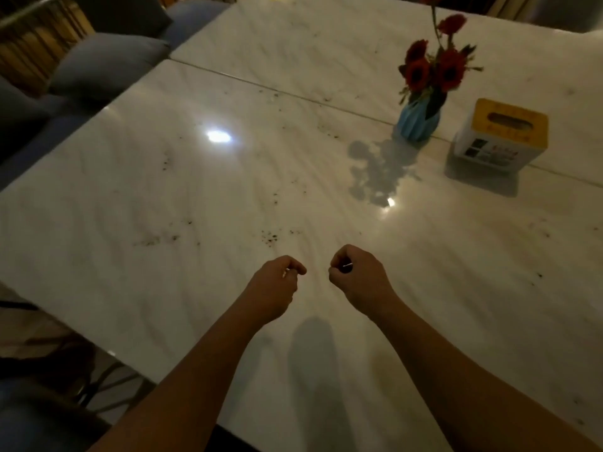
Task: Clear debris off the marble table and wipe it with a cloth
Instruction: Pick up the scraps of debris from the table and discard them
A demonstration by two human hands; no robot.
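While both hands sit over the near part of the marble desk [130, 190], they're close together, knuckles up. left hand [277, 285]: fingers curled, thumb on index tip, can't tell if anything's pinched. right hand [355, 278]: clenched round a pale sliver [347, 265] that pokes out by the thumb. debris [269, 237] = dark specks scattered over the desk, nearest cluster just ahead of the hands, more off left and up toward the seam. blue vase [417, 122] with red flowers [434, 68] stands far right at the seam, tissue box [502, 132] just beside it
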